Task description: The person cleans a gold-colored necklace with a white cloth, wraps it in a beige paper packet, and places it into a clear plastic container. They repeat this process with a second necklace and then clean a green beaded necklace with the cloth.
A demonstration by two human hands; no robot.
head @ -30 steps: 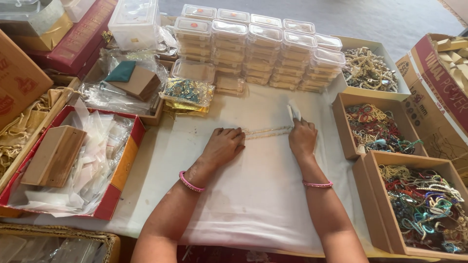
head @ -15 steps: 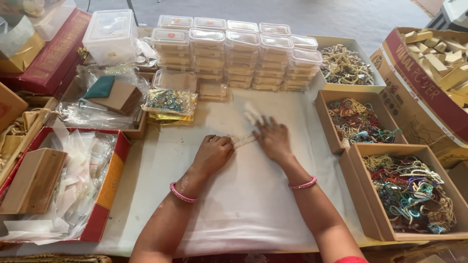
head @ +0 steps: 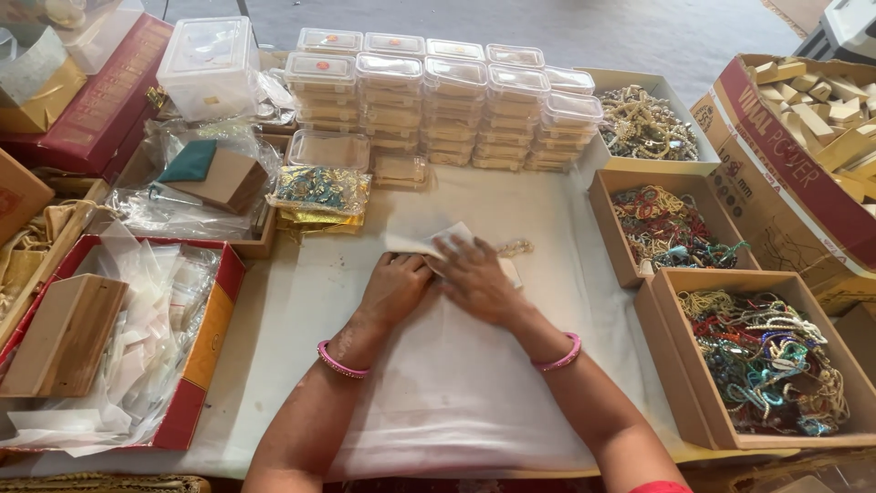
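At the middle of the frame, both hands lie flat, the left hand [head: 394, 288] and right hand [head: 474, 278] pressing a half-folded white paper [head: 429, 239] over a beaded bracelet [head: 515, 246] whose end peeks out, so wrapping seems unfinished.

A small jewellery packing workshop: stacked clear plastic boxes [head: 438, 100], cardboard trays of beaded bracelets [head: 762, 361], and loose plastic sleeves [head: 137, 338] crowd a white-covered tabletop [head: 456, 383].
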